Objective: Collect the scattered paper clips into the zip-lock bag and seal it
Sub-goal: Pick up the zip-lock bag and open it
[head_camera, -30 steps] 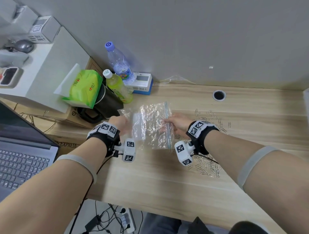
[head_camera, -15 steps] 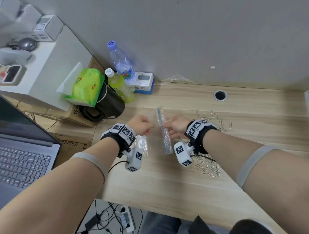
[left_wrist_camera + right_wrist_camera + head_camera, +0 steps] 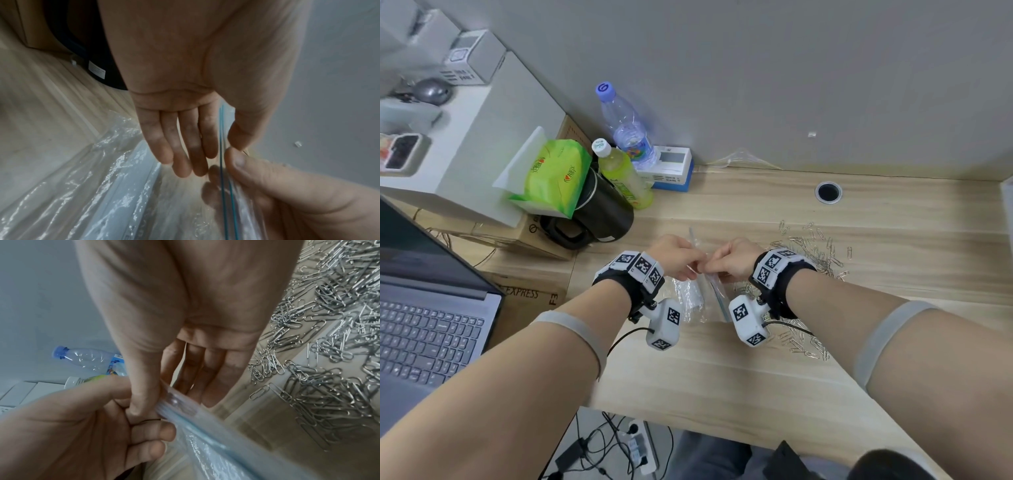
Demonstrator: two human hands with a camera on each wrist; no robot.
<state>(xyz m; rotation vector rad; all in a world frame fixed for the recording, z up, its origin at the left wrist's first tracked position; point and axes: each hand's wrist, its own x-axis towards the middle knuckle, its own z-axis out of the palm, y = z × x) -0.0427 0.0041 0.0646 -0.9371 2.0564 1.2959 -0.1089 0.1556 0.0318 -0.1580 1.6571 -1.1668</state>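
Left hand (image 3: pixel 677 256) and right hand (image 3: pixel 732 257) meet knuckle to knuckle above the wooden desk (image 3: pixel 722 370), both pinching the top edge of the zip-lock bag (image 3: pixel 693 294). Left wrist view: left thumb (image 3: pixel 240 133) on one side of the blue zip strip (image 3: pixel 221 146), the 4 fingers (image 3: pixel 185 146) nearly straight on the other side — the film caught between them. Right thumb presses the strip just below, its fingers showing through the plastic behind. Right wrist view: the right thumb (image 3: pixel 141 394) and fingers are clamped on the bunched mouth of the bag, the left hand's curled fingers touching it.

The bag hangs crumpled from both hands, its lower part lying on the desk between the 2 wrist cameras. It looks clear, with no clips visible inside.

Paper clips (image 3: pixel 811 246) — a dense silver scatter on the desk just right of the bag, running beyond and under the right wrist.

Left of the bag: black kettle (image 3: pixel 599 219), green tissue pack (image 3: pixel 554 174), yellow-green drink bottle (image 3: pixel 623 178), clear water bottle (image 3: pixel 626 126). Farther left, a laptop (image 3: pixel 424 325). Beyond the bag, a cable grommet (image 3: pixel 828 192) near the wall.
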